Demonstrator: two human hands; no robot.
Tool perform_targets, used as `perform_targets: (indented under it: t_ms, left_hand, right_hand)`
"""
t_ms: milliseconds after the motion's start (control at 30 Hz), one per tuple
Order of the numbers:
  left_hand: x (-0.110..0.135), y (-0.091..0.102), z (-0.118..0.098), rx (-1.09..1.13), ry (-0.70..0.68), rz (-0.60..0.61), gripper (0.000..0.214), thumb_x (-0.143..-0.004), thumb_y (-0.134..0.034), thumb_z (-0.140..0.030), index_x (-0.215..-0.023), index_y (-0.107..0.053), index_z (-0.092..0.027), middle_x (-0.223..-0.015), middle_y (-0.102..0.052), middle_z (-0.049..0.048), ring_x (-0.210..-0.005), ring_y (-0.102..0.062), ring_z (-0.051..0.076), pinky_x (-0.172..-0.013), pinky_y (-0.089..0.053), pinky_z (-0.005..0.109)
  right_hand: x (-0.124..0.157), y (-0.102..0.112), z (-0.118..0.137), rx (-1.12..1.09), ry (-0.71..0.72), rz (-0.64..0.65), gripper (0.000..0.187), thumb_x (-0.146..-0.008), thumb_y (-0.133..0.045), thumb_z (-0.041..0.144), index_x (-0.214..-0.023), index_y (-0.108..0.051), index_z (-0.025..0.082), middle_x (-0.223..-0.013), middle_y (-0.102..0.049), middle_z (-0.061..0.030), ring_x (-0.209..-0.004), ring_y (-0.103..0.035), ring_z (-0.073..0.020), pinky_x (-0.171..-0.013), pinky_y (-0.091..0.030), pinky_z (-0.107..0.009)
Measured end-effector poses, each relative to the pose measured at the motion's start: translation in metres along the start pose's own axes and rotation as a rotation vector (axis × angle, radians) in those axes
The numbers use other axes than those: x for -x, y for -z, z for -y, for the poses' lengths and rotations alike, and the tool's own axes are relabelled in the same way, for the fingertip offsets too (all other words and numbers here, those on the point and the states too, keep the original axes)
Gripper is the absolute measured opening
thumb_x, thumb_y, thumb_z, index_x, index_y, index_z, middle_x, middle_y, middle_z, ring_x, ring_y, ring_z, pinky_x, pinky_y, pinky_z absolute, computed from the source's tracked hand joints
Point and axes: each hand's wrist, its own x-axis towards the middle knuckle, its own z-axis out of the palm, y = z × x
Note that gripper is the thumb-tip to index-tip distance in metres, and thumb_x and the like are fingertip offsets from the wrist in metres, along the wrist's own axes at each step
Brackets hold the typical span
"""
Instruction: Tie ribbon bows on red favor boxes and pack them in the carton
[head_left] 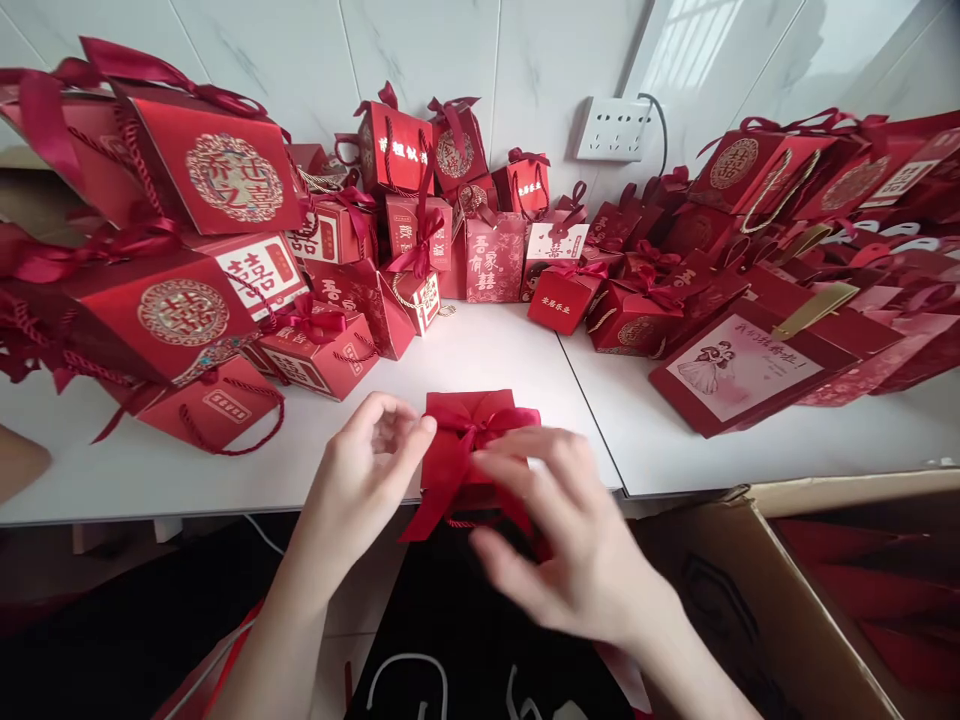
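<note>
A small red gift box point(491, 402) stands near the front edge of the white table, with a dark red satin ribbon point(436, 500) tied in a bow on top. One ribbon tail hangs down over the table edge. My left hand point(371, 465) is at the box's left side, fingers loosely curled and a gap between them and the thumb, whose tip is close to the bow's left loop. Over the right part of the bow, my right hand point(566, 520) is blurred by motion, thumb spread away from the fingers. It hides the box's right side.
Stacked red gift boxes point(225, 180) with ribbons fill the table's left. More boxes point(495, 260) line the tiled wall, below a white power strip point(613, 130). Red gift bags point(750, 360) crowd the right. An open cardboard box point(825, 490) holding red items stands at lower right.
</note>
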Motion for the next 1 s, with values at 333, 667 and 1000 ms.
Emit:
perform_targets:
  t_ms: [333, 667, 1000]
  left_hand:
    - [-0.016, -0.013, 0.009, 0.066, 0.034, 0.108, 0.027, -0.076, -0.059, -0.04, -0.066, -0.045, -0.02, -0.055, -0.048, -0.0058, -0.052, -0.047, 0.01, -0.051, -0.038, 0.021]
    - [-0.017, -0.01, 0.01, 0.006, 0.02, 0.104, 0.037, -0.078, -0.055, -0.051, -0.061, -0.044, -0.02, -0.054, -0.045, -0.0055, -0.052, -0.046, 0.011, -0.052, -0.036, 0.023]
    - [-0.017, -0.009, 0.013, 0.054, -0.024, 0.113, 0.028, -0.08, -0.055, -0.044, -0.066, -0.048, -0.02, -0.054, -0.046, -0.006, -0.049, -0.046, 0.011, -0.052, -0.038, 0.022]
  right_hand:
    - [-0.005, -0.049, 0.032, 0.139, 0.056, -0.194, 0.015, -0.088, -0.053, 0.009, -0.096, -0.064, 0.014, -0.091, -0.069, -0.0068, -0.075, -0.061, -0.0154, -0.077, -0.042, -0.035]
    - [0.013, 0.002, -0.008, -0.376, 0.017, -0.181, 0.021, -0.087, -0.058, 0.034, -0.104, -0.058, 0.021, -0.089, -0.064, -0.0067, -0.088, -0.062, -0.0205, -0.077, -0.051, -0.036]
    - [0.017, -0.027, -0.068, -0.676, -0.439, 0.272, 0.118, -0.063, -0.078, 0.051, -0.149, -0.001, 0.028, -0.148, -0.029, -0.0193, -0.128, -0.044, -0.0309, -0.102, -0.041, -0.051]
